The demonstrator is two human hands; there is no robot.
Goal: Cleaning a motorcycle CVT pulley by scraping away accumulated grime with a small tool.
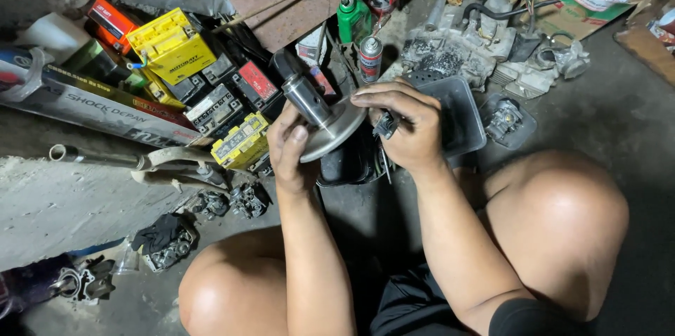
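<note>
A single head-worn camera is looking steeply down from above the person, who is sitting low over the concrete floor (619,118). It is facing forward past the bare knees (562,216), sitting close to the raised hands at frame centre, and taking in the parts-littered floor beyond. No second view is sharing the scene.

I see a dim grey concrete floor (626,118); beside it, left, a raised pale concrete ledge (63,202).

arms: bare, no watch or rings | left hand (288,150): no glove | right hand (408,128): no glove | shorts (415,301): black | knees: bare | right upper arm: black sleeve edge (524,318)
</note>
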